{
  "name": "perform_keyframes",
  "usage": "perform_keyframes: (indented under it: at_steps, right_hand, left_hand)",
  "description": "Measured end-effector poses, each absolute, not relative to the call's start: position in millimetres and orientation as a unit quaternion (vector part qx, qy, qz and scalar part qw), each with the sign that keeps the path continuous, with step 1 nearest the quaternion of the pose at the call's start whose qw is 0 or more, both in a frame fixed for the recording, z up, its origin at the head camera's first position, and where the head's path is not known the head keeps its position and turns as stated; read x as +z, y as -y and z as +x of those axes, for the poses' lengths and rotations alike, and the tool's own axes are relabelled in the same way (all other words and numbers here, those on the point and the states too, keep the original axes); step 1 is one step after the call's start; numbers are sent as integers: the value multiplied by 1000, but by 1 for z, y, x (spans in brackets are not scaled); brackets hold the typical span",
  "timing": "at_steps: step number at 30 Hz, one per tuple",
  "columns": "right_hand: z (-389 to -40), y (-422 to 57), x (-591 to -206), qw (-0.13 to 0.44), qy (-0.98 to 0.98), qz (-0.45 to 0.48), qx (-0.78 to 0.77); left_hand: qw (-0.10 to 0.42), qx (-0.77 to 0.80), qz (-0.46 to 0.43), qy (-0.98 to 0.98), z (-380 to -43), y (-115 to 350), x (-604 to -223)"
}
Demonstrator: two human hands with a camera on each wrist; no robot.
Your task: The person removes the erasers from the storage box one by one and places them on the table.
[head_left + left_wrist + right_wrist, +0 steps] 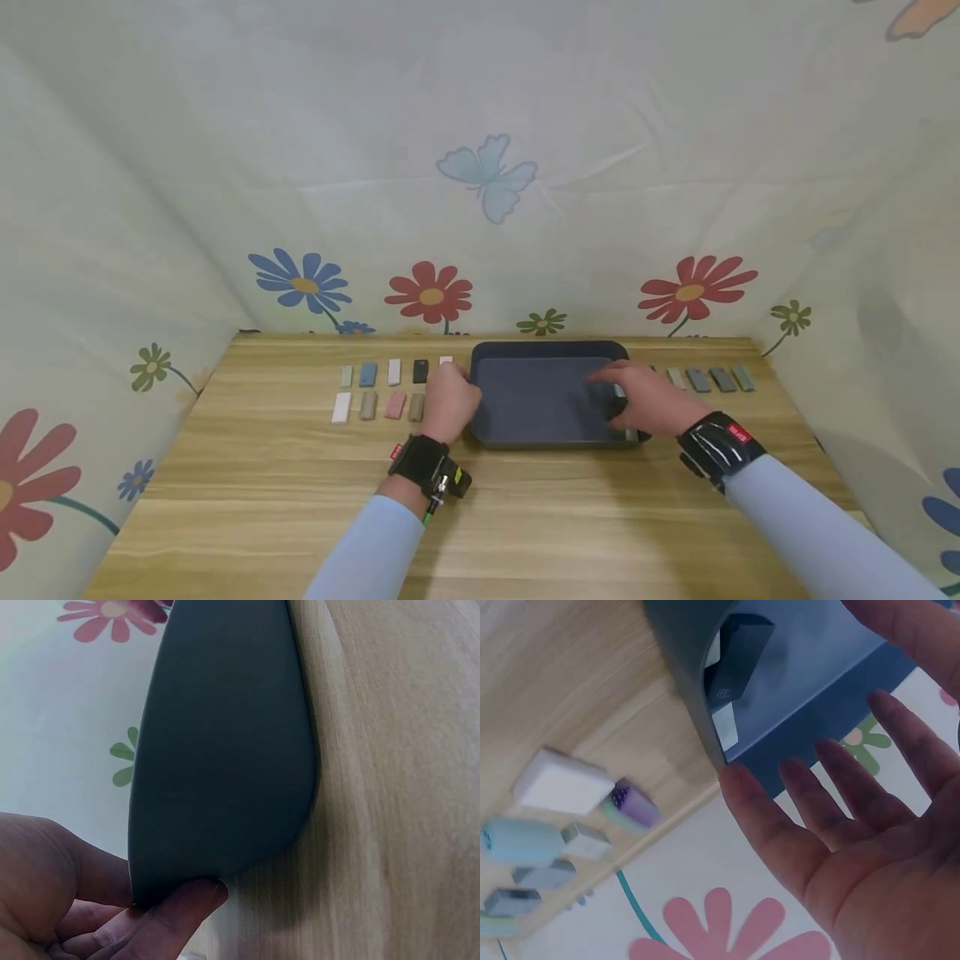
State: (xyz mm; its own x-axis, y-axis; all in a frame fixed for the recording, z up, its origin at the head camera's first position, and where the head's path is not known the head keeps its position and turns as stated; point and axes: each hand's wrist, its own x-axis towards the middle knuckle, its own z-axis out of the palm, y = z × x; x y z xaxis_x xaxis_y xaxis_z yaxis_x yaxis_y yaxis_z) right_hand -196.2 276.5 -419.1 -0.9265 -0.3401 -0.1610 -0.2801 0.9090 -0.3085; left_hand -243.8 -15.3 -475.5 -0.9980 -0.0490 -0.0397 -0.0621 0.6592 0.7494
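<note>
A dark blue-grey rectangular tray (536, 400) lies on the wooden table. My left hand (453, 404) pinches its left end; in the left wrist view the thumb and fingers of that hand (82, 892) close on the corner of the tray wall (225, 750). Over the tray's right end is my right hand (652, 398). The right wrist view has this hand (885, 840) palm showing, fingers spread, holding nothing. Inside the tray at that end, a black block (739, 660) leans near the wall, with a small white block (724, 726) beside it.
Left of the tray, small blocks stand in two rows, among them a white one (341, 408), a blue one (367, 374) and a pink one (395, 405). Several more, including a grey block (697, 380), line up at right. A flower-printed curtain (360, 183) encloses the table.
</note>
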Motion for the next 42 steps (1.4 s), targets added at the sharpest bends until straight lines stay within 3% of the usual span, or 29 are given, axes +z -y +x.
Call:
perform_keyframes:
  at_steps: [14, 28, 42]
  right_hand:
    - [-200, -268, -431, 123, -967, -215, -68]
    - [-209, -266, -439, 142, -966, -202, -79]
    - [-221, -266, -451, 91, -967, -232, -47]
  left_hand:
    - [19, 414, -32, -909, -244, 16, -473]
    - [14, 423, -26, -906, -244, 17, -470]
    - [19, 421, -24, -906, -243, 17, -472]
